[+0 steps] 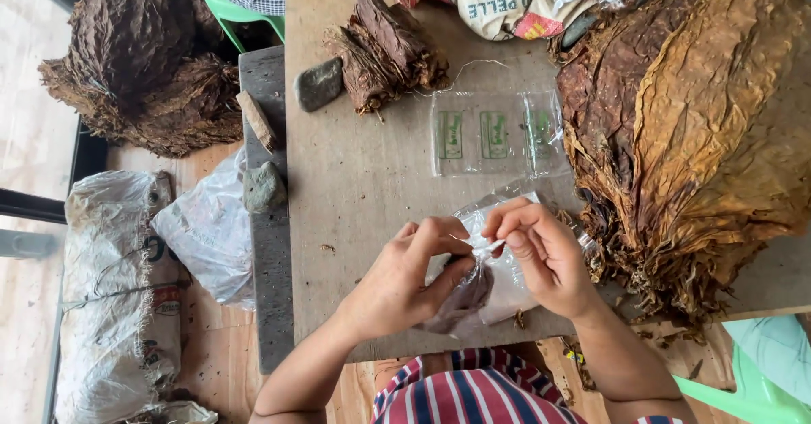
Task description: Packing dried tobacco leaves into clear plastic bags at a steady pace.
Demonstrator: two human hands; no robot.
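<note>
**Two hands working a clear plastic packet at a leaf-strewn table**

A person in a red, white and blue striped shirt (456, 394) sits at a grey wooden table (355, 187), seen from above. Both bare hands meet near the table's front edge. The left hand (410, 276) is closed around a small clear plastic packet (498, 285) with dark brown leaf showing inside it, fingers curled and thumb pressed against the film. The right hand (541, 251) pinches the packet's top edge between thumb and fingertips, so both hands are clamped on the same packet, just above the tabletop.

Just beyond the hands lies a flat strip of empty clear packets (498, 133) with green labels. To the right, a large heap of golden-brown dried leaves (693, 120) covers much of the table. Farther back sits a smaller bundle of dark leaves (389, 52), with a grey stone (318, 84) beside it. A second stone (263, 187) rests on a narrow side board. On the floor to the left are white sacks (118, 289) and another dark leaf pile (144, 61).
</note>
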